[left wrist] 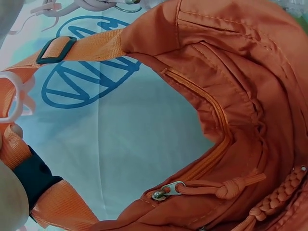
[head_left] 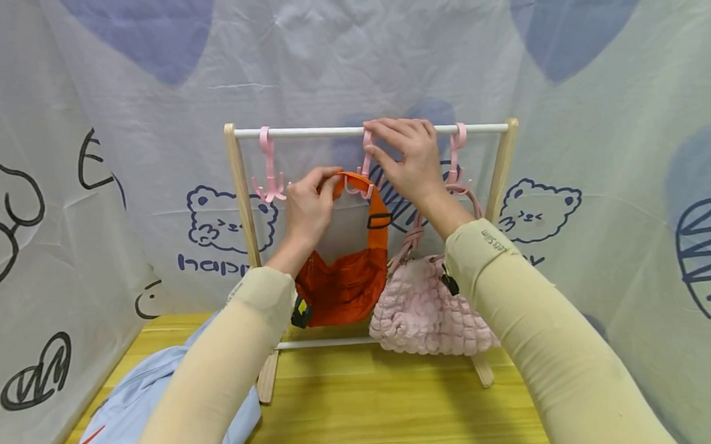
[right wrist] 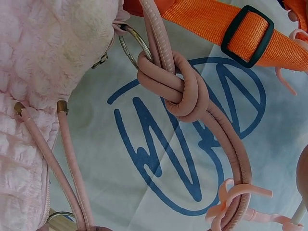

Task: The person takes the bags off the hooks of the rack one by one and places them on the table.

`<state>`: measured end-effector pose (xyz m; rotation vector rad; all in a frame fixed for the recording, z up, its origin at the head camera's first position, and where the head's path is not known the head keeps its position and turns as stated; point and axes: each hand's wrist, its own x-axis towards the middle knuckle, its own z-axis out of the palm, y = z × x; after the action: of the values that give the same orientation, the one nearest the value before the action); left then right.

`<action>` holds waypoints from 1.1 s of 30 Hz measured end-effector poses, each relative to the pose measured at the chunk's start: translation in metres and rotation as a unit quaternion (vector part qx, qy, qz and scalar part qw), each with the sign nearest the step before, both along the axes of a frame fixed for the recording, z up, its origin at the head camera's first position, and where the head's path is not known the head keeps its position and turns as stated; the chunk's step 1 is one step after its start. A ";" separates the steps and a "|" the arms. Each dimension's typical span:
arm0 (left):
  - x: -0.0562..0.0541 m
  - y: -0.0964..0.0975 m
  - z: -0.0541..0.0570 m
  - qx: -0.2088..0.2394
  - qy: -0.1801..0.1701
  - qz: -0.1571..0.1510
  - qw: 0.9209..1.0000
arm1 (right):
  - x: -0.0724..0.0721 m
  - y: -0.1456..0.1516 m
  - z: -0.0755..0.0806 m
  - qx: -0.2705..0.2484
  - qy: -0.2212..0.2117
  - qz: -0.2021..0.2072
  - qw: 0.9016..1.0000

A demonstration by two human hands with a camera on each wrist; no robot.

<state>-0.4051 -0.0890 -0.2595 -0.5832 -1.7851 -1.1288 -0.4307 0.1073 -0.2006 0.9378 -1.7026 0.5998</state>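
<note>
An orange waist bag [head_left: 347,289] hangs from its webbing strap [head_left: 378,237], which loops over the prongs of the middle pink hook [head_left: 367,162]. My left hand [head_left: 309,204] pinches that strap just left of the prongs. In the left wrist view a black buckle [left wrist: 33,174] sits on the strap close to the fingers, and a zipper pull [left wrist: 168,190] shows on the bag. Up at the rail, my right hand [head_left: 409,153] holds the upper part of the same hook between thumb and fingers. A pink quilted bag [head_left: 426,312] hangs by its knotted strap [right wrist: 178,89] from the right hook [head_left: 454,156].
The white rail [head_left: 320,131] runs between two wooden posts of a small rack. The left pink hook [head_left: 268,163] bears nothing. A light blue bag [head_left: 135,394] lies on the wooden table [head_left: 341,410] at the left, partly behind my left sleeve. Printed cloth [head_left: 346,48] surrounds the table.
</note>
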 end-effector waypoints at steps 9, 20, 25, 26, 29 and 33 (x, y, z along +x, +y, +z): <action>0.001 0.003 0.004 -0.008 0.018 0.030 0.999 | 0.001 -0.001 0.000 -0.002 -0.002 -0.003 1.000; 0.008 0.007 0.010 -0.022 0.025 0.073 0.997 | 0.000 -0.001 -0.001 -0.003 -0.001 -0.005 1.000; 0.011 0.009 0.011 -0.017 0.024 0.083 0.996 | -0.001 -0.001 -0.002 -0.002 0.001 -0.007 1.000; 0.012 0.009 0.011 -0.015 0.024 0.083 0.996 | -0.001 -0.001 -0.002 -0.002 0.001 -0.008 1.000; 0.013 0.009 0.012 -0.009 0.022 0.084 0.996 | -0.001 -0.001 -0.001 -0.003 0.000 -0.009 1.000; 0.013 0.010 0.013 -0.006 0.026 0.086 0.996 | -0.001 -0.002 -0.001 -0.003 0.002 -0.010 1.000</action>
<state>-0.3917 -0.0788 -0.2466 -0.4529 -1.7616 -0.9778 -0.4315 0.1052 -0.2014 0.9167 -1.7034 0.5891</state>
